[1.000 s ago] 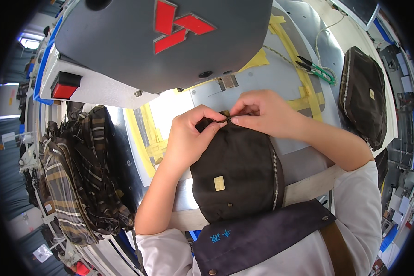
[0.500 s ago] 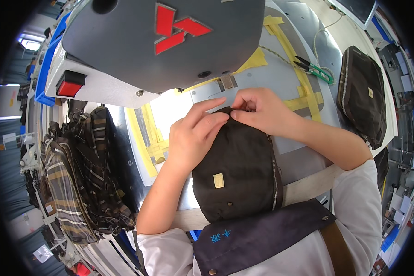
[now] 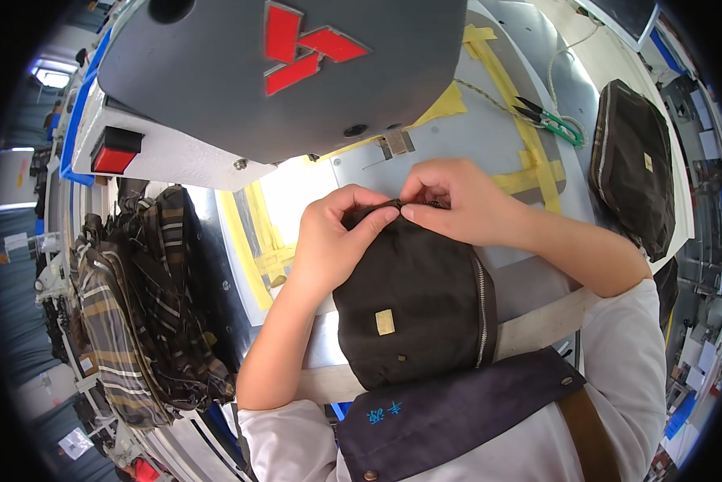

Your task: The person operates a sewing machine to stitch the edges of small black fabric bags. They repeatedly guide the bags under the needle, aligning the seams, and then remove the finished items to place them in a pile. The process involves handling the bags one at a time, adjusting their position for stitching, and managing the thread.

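Note:
A black fabric pouch (image 3: 413, 297) with a silver zipper along its right side and a small yellowish patch lies before me, its near end against my dark apron. My left hand (image 3: 337, 233) pinches its far edge between thumb and fingers. Right beside it, my right hand (image 3: 457, 201) grips the same edge, thumb tip close to the left thumb. What detail of the edge lies between the fingertips is hidden. Just beyond the hands is the small metal foot plate (image 3: 395, 145) of a sewing machine (image 3: 216, 80).
Green thread snips (image 3: 550, 120) lie on the table at the far right, near a cord. A similar black pouch (image 3: 634, 169) rests at the right edge. Plaid backpacks (image 3: 144, 313) hang at the left. Yellow tape (image 3: 261, 241) marks the work plate.
My left fingers have gone from stretched out to curled around the pouch's edge. Both hands have come slightly nearer me, and the zipper side has turned more into view.

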`<state>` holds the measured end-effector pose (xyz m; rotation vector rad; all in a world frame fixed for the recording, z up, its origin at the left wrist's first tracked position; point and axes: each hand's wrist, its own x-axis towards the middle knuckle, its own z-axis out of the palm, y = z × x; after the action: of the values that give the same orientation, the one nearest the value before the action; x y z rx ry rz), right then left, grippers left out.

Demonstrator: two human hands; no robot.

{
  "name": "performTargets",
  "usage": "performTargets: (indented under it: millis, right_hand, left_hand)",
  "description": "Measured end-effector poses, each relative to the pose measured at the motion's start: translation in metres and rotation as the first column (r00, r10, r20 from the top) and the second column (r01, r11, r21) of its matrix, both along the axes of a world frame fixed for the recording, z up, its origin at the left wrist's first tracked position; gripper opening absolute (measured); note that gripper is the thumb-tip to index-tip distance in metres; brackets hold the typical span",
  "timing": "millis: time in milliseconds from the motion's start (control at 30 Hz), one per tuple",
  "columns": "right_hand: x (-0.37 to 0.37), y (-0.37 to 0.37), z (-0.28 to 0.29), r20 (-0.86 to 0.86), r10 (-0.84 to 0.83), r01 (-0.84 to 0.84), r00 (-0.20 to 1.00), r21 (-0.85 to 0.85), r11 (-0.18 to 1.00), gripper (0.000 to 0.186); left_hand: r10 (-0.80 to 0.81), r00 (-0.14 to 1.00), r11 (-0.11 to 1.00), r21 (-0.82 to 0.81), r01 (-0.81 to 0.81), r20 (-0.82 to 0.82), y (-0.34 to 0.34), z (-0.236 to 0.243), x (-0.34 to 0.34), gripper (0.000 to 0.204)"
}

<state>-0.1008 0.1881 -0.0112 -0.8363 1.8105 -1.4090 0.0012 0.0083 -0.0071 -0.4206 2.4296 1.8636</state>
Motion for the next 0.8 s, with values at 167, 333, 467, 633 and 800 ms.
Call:
performTargets:
  millis: [167,333,467,633,800]
  right_hand:
    - [-0.005,-0.004,0.007,-0.177,0.063,-0.042,0.982,0.121,0.992,0.010]
    - [-0.006,-0.001,0.005,-0.004,-0.008,0.008,1.000,0.073,0.997,0.010]
    - [-0.008,0.000,0.010,0.025,0.023,-0.025,0.999,0.109,0.994,0.010]
    - [-0.010,0.001,0.009,0.001,0.029,-0.029,1.000,0.114,0.993,0.010]
    - [-0.010,-0.003,-0.002,-0.044,-0.003,0.006,0.999,0.081,0.997,0.018]
  left_hand:
    - [0.011,0.995,0.986,-0.163,-0.027,-0.097,0.007,0.002,0.001,0.013]
    - [0.044,0.997,0.999,-0.024,-0.046,-0.067,0.002,-0.006,0.000,0.014]
    - [0.029,0.999,1.000,0.002,-0.029,-0.023,0.000,-0.005,0.000,0.014]
    - [0.028,0.999,1.000,0.014,-0.028,-0.030,0.002,-0.003,-0.001,0.013]
    - [0.078,0.992,0.994,-0.066,-0.085,-0.103,0.000,-0.010,-0.002,0.012]
